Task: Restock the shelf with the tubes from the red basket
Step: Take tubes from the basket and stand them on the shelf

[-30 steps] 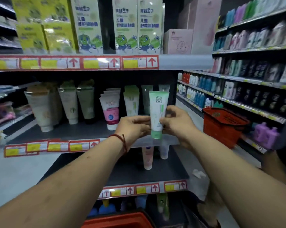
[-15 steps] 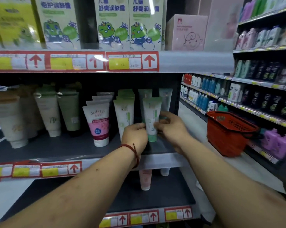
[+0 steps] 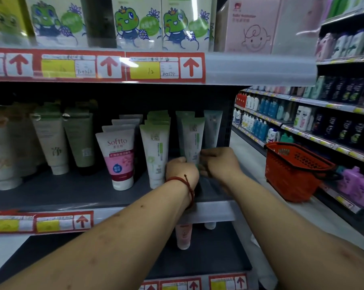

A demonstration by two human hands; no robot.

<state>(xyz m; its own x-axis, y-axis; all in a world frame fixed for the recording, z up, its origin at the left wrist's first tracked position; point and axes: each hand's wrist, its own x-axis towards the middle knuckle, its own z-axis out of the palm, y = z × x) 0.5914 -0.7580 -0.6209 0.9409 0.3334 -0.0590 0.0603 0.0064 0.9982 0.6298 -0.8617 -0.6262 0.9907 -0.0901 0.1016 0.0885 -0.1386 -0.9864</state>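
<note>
Landmark: pink Softto tube (image 3: 119, 158), upright at the front of the middle shelf (image 3: 72, 191).
Item in hand: green-and-white tube (image 3: 192, 139), upright with its cap end down, two rows right of the Softto tube. A similar tube stands close behind it.
Left hand: left hand (image 3: 182, 171), right of the Softto tube at the item's lower left. Its fingers curl round the tube's base. The cap itself is hidden.
Right hand: right hand (image 3: 218, 164), further right of the Softto tube. Its knuckles are bent and its fingers are closed against the tube's lower right edge.
Adjacent stock: row of green tubes (image 3: 155, 151), just right of the Softto tube, between it and the item.
Source: red basket (image 3: 294, 170), well right of the Softto tube, past the shelf end, on the facing rack's ledge. Its contents cannot be seen.
Step in hand: judged to be seating the tube on its cap at the head of its row. It is placed but not yet released.
Next move: likely to need both grips eased off evenly, checking that the tube balances and faces label-out. After that comes a reach rightward to the basket for another.
Risk: a tall tube on a narrow cap may tip into the neighbouring row if released askew.
</note>
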